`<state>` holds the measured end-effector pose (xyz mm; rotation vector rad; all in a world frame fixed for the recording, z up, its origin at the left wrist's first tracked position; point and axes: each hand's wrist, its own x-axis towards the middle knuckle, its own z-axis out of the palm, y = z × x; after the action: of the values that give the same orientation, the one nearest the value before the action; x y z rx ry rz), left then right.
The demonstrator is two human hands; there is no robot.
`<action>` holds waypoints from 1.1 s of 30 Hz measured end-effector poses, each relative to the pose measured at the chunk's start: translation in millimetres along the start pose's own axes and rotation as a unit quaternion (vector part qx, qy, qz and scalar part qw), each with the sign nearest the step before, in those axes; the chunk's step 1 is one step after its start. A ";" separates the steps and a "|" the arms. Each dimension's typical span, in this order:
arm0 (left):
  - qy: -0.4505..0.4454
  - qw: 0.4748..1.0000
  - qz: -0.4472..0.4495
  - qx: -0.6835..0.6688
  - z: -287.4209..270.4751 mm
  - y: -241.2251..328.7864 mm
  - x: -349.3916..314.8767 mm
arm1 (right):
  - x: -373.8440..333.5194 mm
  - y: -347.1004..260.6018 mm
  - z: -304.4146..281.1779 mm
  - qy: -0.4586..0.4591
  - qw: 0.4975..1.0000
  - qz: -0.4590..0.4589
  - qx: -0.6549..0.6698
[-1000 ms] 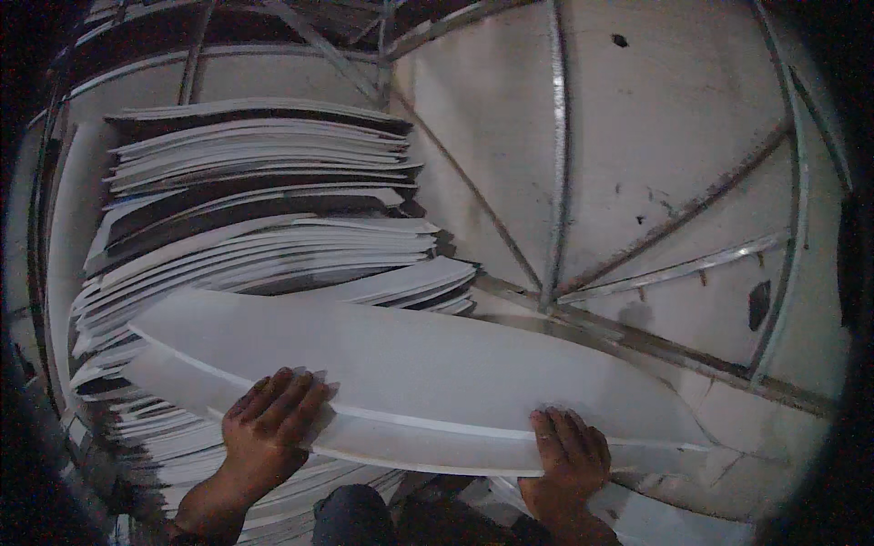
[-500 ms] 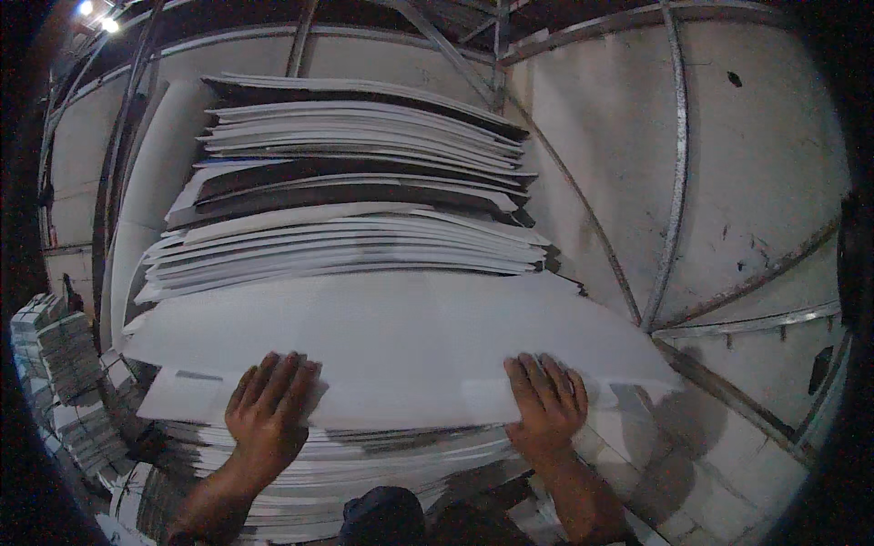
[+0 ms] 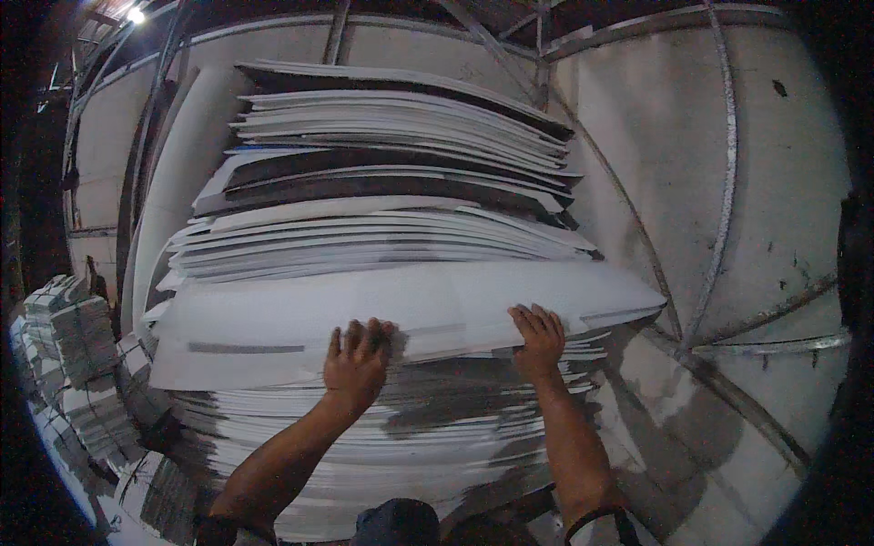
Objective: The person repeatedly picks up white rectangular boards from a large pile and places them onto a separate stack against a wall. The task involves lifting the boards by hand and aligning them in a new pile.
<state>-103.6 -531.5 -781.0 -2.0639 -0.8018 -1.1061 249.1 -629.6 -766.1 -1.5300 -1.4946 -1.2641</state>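
I'd say the step in hand is laying or straightening one broad white sheet (image 3: pixel 428 296) over the near stack of sheets (image 3: pixel 300 446), its long near edge running left to right under both hands. The left hand (image 3: pixel 358 359) and right hand (image 3: pixel 539 337) sit well apart along that edge, fingers bent and slightly spread on its upper face; thumbs don't show clearly, so I can't tell whether either grips. The sheet extends past both hands, farther on the left, and away toward the far pile (image 3: pixel 391 241). The next move seems to call for even, paired guiding.
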 end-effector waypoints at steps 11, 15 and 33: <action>-0.179 0.984 0.006 -0.026 39.1 -9.3 43.4 | -8.5 19.3 33.4 -0.108 0.993 0.054 0.016; -0.099 0.993 0.010 -0.062 71.2 -17.4 43.3 | 1.3 31.7 55.7 -0.141 0.987 0.069 0.025; -0.187 0.969 -0.128 -0.097 47.7 -103.0 53.2 | 18.2 38.7 87.6 -0.178 0.982 0.066 0.019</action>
<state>-135.3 -422.0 -728.9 -2.4270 -1.2152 -0.9686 301.7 -547.7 -771.2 -1.8689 -1.5923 -0.9139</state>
